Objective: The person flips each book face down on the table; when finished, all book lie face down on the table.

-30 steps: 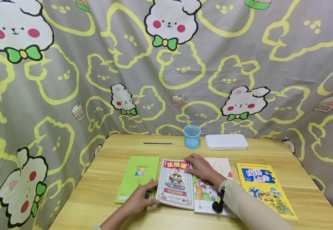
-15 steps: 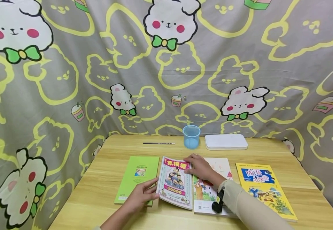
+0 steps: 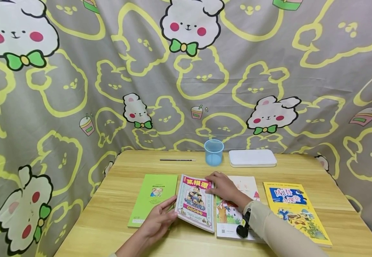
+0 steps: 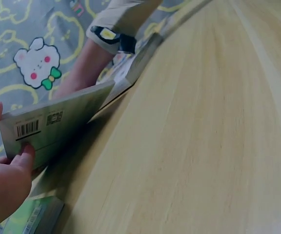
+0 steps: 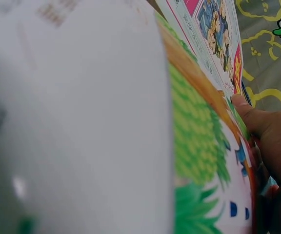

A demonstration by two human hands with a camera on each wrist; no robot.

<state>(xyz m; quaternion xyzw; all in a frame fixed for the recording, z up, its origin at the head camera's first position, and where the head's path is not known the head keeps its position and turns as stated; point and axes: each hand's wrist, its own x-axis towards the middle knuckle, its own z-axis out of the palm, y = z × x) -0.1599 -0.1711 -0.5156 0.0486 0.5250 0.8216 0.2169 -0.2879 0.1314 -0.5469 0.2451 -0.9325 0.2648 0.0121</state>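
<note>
A comic book (image 3: 195, 203) with a pink title band leans up, its left side raised off the table. My left hand (image 3: 158, 221) pinches it by the left edge; the left wrist view shows the barcoded back cover (image 4: 57, 126) with a finger against it. My right hand (image 3: 226, 189) holds the book's upper right corner, thumb (image 5: 248, 112) at the cover's edge. Below that hand lies a white book (image 3: 227, 223) with a tree picture, partly hidden by the right forearm. Left of the comic book lies a green book (image 3: 152, 200).
A yellow book (image 3: 296, 214) lies at the right of the wooden table (image 3: 102, 214). Along the back are a dark pencil (image 3: 177, 160), a translucent blue cup (image 3: 214, 153) and a white case (image 3: 252, 158). A patterned curtain (image 3: 160, 82) hangs behind.
The comic book's left side has risen from near flat to a tilt. My left hand has shifted its hold along that edge. The right hand has stayed at the corner.
</note>
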